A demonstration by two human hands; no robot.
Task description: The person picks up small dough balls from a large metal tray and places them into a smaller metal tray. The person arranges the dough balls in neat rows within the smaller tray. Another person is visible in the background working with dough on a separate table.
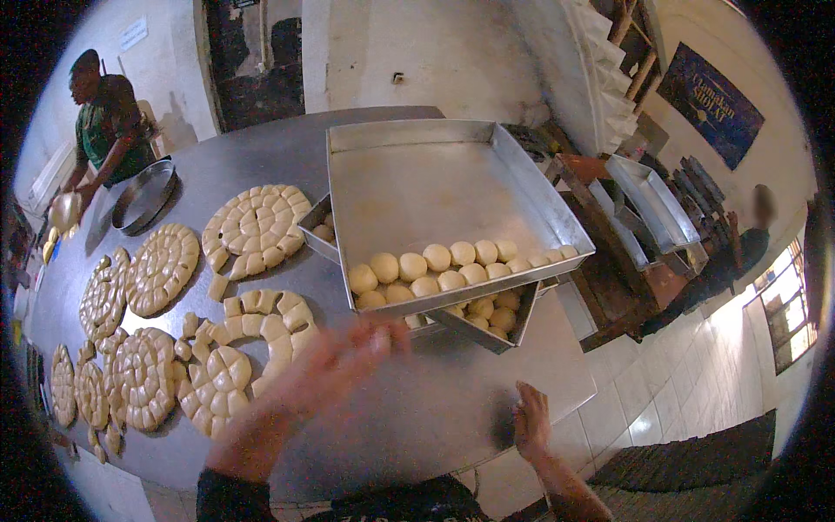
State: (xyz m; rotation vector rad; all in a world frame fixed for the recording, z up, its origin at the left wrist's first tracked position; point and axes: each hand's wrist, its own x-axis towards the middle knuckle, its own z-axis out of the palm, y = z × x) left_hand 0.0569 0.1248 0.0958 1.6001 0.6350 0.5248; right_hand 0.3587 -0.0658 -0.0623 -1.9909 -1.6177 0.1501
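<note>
My left hand (355, 352), blurred, is just below the near edge of a large square metal baking tray (417, 196); whether its fingers hold anything cannot be told. Rows of round dough balls (451, 281) sit along the near side of that tray. My right hand (533, 417) hangs near the front right edge of the metal table (417, 404), its fingers curled, their contents unclear. Under the large tray, a smaller metal tray (486, 333) holds more dough balls (502, 318). Coils of cut dough pieces (258, 225) lie on the table to the left.
A round metal pan (145, 196) rests at the far left, beside a person (107, 124) handling a bowl (65, 212). A wooden stand (626, 261) with empty rectangular tins (659, 209) is at right; another person (724, 261) is beyond it.
</note>
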